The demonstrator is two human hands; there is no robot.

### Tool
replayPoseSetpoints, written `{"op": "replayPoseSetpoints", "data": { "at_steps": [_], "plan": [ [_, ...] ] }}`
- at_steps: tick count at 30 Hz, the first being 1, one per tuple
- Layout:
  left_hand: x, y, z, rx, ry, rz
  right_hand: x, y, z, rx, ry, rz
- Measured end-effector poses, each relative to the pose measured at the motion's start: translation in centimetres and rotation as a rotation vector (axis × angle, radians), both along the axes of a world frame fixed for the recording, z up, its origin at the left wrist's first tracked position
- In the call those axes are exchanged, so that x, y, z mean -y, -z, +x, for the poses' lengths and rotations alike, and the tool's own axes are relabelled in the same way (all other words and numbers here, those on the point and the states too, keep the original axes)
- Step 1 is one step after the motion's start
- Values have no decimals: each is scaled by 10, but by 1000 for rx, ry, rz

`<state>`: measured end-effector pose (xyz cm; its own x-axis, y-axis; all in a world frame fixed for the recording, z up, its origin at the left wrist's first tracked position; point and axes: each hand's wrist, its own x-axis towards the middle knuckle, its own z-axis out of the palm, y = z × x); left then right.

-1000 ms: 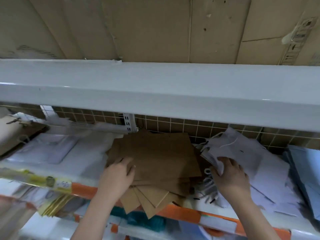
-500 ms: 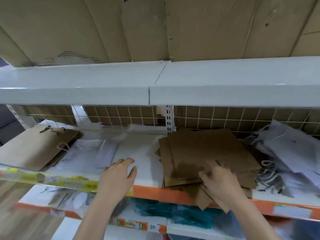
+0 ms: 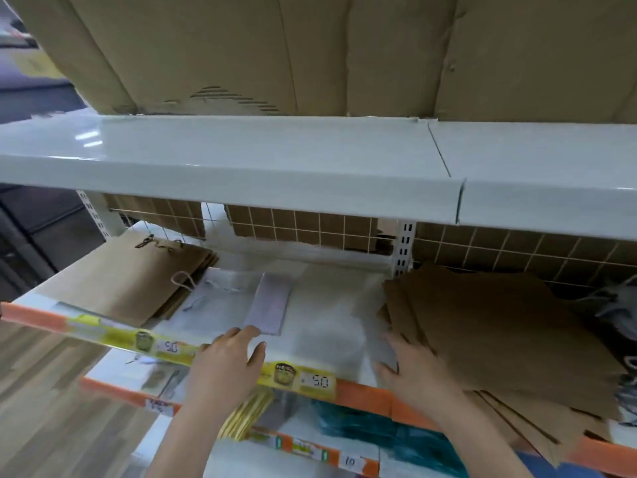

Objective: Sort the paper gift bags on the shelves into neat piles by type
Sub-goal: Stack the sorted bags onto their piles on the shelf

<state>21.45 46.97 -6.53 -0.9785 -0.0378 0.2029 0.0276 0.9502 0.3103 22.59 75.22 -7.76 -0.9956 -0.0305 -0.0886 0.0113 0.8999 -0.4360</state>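
From the head camera, the view looks down onto a white shelf with an orange front edge strip carrying yellow price labels marked 50.

The left hand rests at the shelf's front edge, palm down, fingers straight and close together with the thumb angled out to the right; its fingertips reach onto white paper bags lying flat on the shelf. It holds nothing.

The right hand lies at the left edge of the loose pile of brown paper bags, which sits on the right part of the shelf, fanned unevenly, with several lower bags hanging over the orange edge. The fingers point forward along the pile's edge, fairly straight; motion blur hides whether they slip under the bags or only press against them (I cannot tell which).

Between the hands lies a narrow pale lilac bag, flat on the white ones. At the far left of the shelf a second, neater stack of brown bags with handles lies flat, a twisted paper handle overlapping the white bags beside it.

A wire grid backs the shelf, with cardboard behind it. Above, another white shelf bears large cardboard sheets. Below, a lower shelf shows teal items and yellow striped packaging.
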Motion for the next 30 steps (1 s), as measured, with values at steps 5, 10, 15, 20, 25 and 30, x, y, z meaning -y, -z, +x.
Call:
{"op": "replayPoseSetpoints", "data": {
  "at_steps": [5,10,15,20,25,30],
  "plan": [
    [19,1,-14,25,-75,-33,21,0,-35,-2,-100,-5],
    [47,6,-17,50,-120,-37,45,2,-60,14,-172,32],
    [84,14,-29,93,-142,-36,80,8,-75,52,-197,48],
    [135,19,-50,127,-61,6,132,14,-86,25,-131,63],
    [200,21,-68,145,15,10,195,24,-87,51,-80,79],
    [250,18,-84,154,95,31,238,31,-85,48,7,54]
  ]
}}
